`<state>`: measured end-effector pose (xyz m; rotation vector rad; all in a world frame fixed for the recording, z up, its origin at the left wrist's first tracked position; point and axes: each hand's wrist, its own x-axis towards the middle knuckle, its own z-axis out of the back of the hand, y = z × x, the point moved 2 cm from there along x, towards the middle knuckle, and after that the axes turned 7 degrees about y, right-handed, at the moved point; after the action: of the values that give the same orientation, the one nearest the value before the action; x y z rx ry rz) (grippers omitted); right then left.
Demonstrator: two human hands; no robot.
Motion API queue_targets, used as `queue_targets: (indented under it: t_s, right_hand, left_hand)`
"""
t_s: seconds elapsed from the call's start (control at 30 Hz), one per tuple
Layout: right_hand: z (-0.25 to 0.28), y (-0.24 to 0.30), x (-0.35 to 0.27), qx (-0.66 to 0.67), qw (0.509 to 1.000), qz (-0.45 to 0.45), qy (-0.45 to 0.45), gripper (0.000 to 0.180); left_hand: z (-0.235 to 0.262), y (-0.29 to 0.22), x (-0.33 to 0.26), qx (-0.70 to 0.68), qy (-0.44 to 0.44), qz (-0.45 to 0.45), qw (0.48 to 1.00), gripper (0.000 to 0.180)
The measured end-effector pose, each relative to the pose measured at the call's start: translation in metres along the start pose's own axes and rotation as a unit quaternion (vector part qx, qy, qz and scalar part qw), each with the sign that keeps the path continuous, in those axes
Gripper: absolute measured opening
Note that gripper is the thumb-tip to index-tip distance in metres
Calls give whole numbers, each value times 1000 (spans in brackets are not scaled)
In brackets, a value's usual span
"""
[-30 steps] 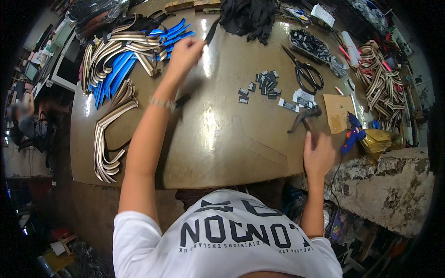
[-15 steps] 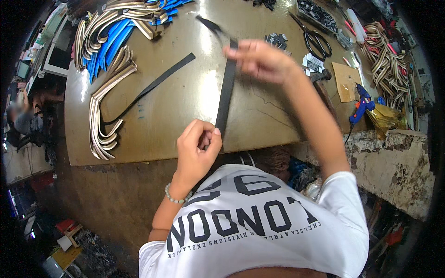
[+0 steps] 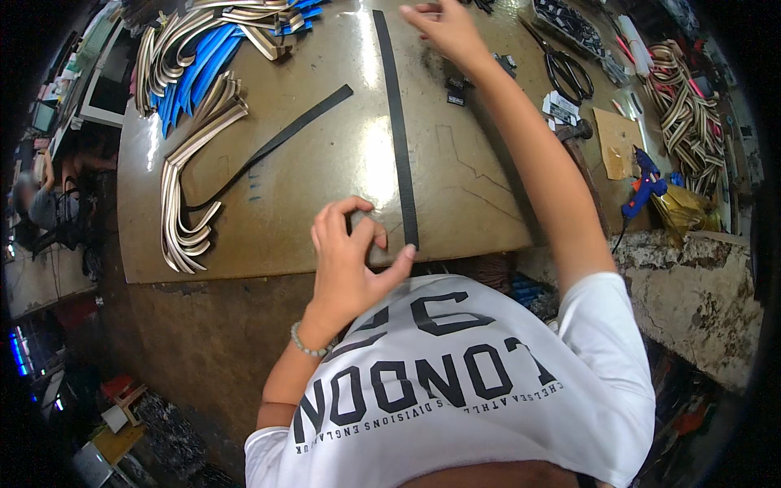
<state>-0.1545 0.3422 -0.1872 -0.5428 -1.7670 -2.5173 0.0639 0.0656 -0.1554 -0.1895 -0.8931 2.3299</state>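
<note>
The glossy table (image 3: 317,175), read as a dial, carries a long black strap (image 3: 397,134) running from twelve to five o'clock, its near end by the table's edge. The left hand (image 3: 346,260), at six, has loosely curled, parted fingers, its thumb apparently on that end. The right hand (image 3: 450,31), at one, is well apart from the left, fingers parted, seemingly empty. With only a thumb there, the strap could skew on the slick surface, or slide off if the thumb drags it. Just past three, a crumpled gold plastic bag (image 3: 690,211) hides any contents; at two, a clear container (image 3: 561,39) holds many small black pieces (image 3: 573,24).
</note>
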Motion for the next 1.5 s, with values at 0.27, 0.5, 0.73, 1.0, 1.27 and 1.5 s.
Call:
queue_targets:
  t_s: [0.27, 0.5, 0.73, 1.0, 1.27, 1.5]
  right_hand:
    - [192, 80, -269, -370, 757, 37, -537, 65]
    - [306, -7, -307, -151, 893, -183, -383, 77]
    - [207, 97, -224, -158, 955, -77, -237, 42]
    - [74, 103, -178, -149, 974, -47, 166, 44]
    - [68, 93, -171, -153, 958, -16, 242, 41]
    - [64, 88, -158, -176, 951, 38, 253, 39]
  left_hand:
    - [4, 13, 22, 131, 46, -56, 989, 51]
    - [4, 17, 19, 116, 61, -67, 989, 54]
    - [3, 19, 18, 107, 56, -71, 990, 52]
    - [5, 19, 20, 107, 75, -68, 989, 51]
    - [5, 20, 21, 106, 70, -64, 990, 54]
    - [4, 21, 18, 109, 64, -71, 989, 53]
